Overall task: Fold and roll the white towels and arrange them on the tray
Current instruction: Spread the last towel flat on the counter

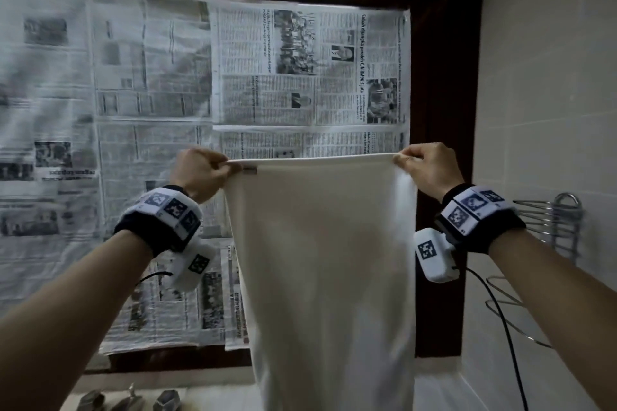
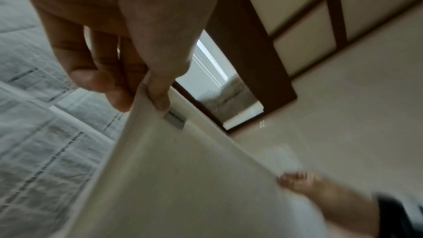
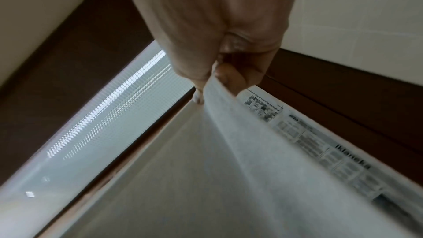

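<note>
Newspaper-covered window (image 1: 150,110) behind white towel (image 1: 320,260), top corners pinched by left hand (image 1: 200,173) and right hand (image 1: 429,167) fingers.

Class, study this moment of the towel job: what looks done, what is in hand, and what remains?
Done: nothing visibly; no rolled towel or tray is in view. In hand: the left hand and right hand each pinch a top corner of one white towel, which hangs open before the newspaper-covered window. Left: folding, rolling and placing it on the tray.
</note>
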{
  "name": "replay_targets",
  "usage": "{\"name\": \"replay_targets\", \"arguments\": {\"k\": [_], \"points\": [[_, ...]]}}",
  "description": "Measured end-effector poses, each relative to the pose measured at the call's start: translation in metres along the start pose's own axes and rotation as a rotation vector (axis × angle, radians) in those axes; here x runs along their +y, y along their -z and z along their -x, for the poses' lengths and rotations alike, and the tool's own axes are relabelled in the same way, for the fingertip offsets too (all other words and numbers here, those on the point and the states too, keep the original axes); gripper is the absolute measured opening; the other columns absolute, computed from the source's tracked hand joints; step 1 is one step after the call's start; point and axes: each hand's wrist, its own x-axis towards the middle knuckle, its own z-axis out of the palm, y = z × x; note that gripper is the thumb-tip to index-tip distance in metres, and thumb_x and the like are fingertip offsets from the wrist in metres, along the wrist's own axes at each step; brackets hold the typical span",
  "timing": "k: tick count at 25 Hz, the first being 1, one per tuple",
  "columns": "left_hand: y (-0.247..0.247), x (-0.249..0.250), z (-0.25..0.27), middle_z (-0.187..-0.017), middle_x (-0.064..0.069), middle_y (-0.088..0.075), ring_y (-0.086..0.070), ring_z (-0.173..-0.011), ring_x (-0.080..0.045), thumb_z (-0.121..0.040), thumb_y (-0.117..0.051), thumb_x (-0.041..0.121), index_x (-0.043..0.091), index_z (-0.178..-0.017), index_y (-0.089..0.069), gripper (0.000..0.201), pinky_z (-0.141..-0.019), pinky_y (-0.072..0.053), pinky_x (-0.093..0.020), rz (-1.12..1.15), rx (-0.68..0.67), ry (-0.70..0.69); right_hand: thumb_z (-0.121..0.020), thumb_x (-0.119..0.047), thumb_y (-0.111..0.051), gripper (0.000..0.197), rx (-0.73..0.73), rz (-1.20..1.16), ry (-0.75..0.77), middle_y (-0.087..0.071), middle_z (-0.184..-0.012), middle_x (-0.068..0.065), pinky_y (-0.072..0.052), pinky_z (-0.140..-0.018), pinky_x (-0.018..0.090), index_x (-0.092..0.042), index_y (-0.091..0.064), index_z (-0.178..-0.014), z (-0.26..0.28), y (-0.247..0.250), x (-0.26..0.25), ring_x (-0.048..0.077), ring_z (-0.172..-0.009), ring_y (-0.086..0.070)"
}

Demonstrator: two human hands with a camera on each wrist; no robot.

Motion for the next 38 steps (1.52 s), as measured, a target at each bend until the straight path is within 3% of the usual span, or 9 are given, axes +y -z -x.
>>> {"name": "replay_targets", "arguments": {"k": [6,17,21,24,29,33,35,36,38], "points": [[0.03,0.039,0.036,-0.067,-0.009,-0.067,-0.056,-0.049,-0.011,-0.083,-0.075,0.026,0.007,-0.083,-0.074,0.02,-0.04,-0.044,-0.019,0.586,0.037,0.149,-0.09,-0.033,-0.068,0.025,-0.026,-0.483,-0.116,-0.064,-0.08,0.011,-0.041,-0.064,0.034,-0.009,-0.071,-0.084,0.026,0.032,-0.009,0.021,-0.07,-0.052],[0.041,0.059,0.02,-0.052,0.005,-0.047,-0.031,-0.037,-0.005,-0.076,-0.077,0.025,0.009,-0.083,-0.07,0.018,-0.032,-0.021,-0.016,0.759,-0.028,0.195,-0.092,-0.022,-0.065,0.017,-0.119,-0.583,-0.181,-0.066,-0.063,-0.005,-0.045,-0.043,0.016,-0.012,-0.066,-0.078,0.023,0.058,-0.033,0.004,-0.05,-0.056],[-0.013,0.029,0.023,-0.04,0.007,-0.042,-0.032,-0.03,-0.006,-0.076,-0.078,0.018,0.007,-0.082,-0.068,0.016,-0.033,-0.021,-0.011,0.651,-0.002,0.384,-0.092,-0.021,-0.065,0.016,-0.19,-0.478,-0.278,-0.065,-0.074,0.003,-0.049,-0.046,0.019,-0.01,-0.067,-0.081,0.027,0.019,0.015,0.006,-0.053,-0.059],[-0.087,-0.015,0.05,-0.037,0.003,-0.047,-0.043,-0.03,-0.01,-0.074,-0.082,0.015,0.006,-0.068,-0.066,0.019,-0.032,-0.036,-0.017,0.477,-0.036,0.526,-0.091,-0.021,-0.066,0.021,-0.273,-0.244,-0.363,-0.064,-0.07,0.002,-0.045,-0.044,0.02,-0.015,-0.067,-0.071,0.054,-0.043,0.078,0.01,-0.054,-0.059],[-0.224,-0.111,0.168,-0.049,-0.008,-0.064,-0.065,-0.047,-0.02,-0.076,-0.08,0.021,0.002,-0.073,-0.074,0.02,-0.051,-0.056,-0.03,0.351,-0.136,0.776,-0.089,-0.018,-0.064,0.014,-0.479,0.095,-0.451,-0.065,-0.08,0.007,-0.045,-0.052,0.025,-0.01,-0.071,-0.081,0.158,-0.142,0.191,0.018,-0.075,-0.061],[-0.296,-0.168,0.257,-0.06,-0.006,-0.069,-0.07,-0.056,-0.017,-0.082,-0.073,0.031,0.011,-0.067,-0.073,0.024,-0.059,-0.059,-0.029,0.154,-0.166,0.874,-0.093,-0.014,-0.058,0.013,-0.565,0.009,-0.693,-0.069,-0.092,0.017,-0.058,-0.05,0.04,-0.009,-0.068,-0.085,0.25,-0.196,0.255,0.026,-0.055,-0.069],[-0.317,-0.181,0.282,-0.082,-0.012,-0.074,-0.071,-0.078,-0.022,-0.088,-0.066,0.031,0.013,-0.09,-0.076,0.021,-0.075,-0.058,-0.031,0.055,-0.2,0.838,-0.095,-0.013,-0.056,0.019,-0.534,0.053,-0.741,-0.061,-0.122,0.021,-0.059,-0.067,0.046,-0.012,-0.06,-0.113,0.287,-0.215,0.269,0.031,-0.076,-0.071],[-0.328,-0.185,0.299,-0.104,-0.016,-0.072,-0.067,-0.098,-0.026,-0.091,-0.063,0.03,0.01,-0.111,-0.071,0.029,-0.087,-0.052,-0.031,-0.034,-0.274,0.828,-0.095,-0.015,-0.056,0.042,-0.564,0.164,-0.706,-0.045,-0.142,0.02,-0.055,-0.083,0.049,-0.013,-0.046,-0.136,0.312,-0.223,0.272,0.036,-0.102,-0.064],[-0.352,-0.183,0.357,-0.14,-0.021,-0.05,-0.047,-0.129,-0.032,-0.097,-0.056,0.025,0.002,-0.14,-0.047,0.05,-0.106,-0.035,-0.035,-0.18,-0.55,0.812,-0.096,-0.025,-0.056,0.076,-0.86,0.362,-0.589,-0.002,-0.161,0.013,-0.034,-0.108,0.05,-0.014,-0.009,-0.154,0.387,-0.229,0.265,0.034,-0.141,-0.026]]}}
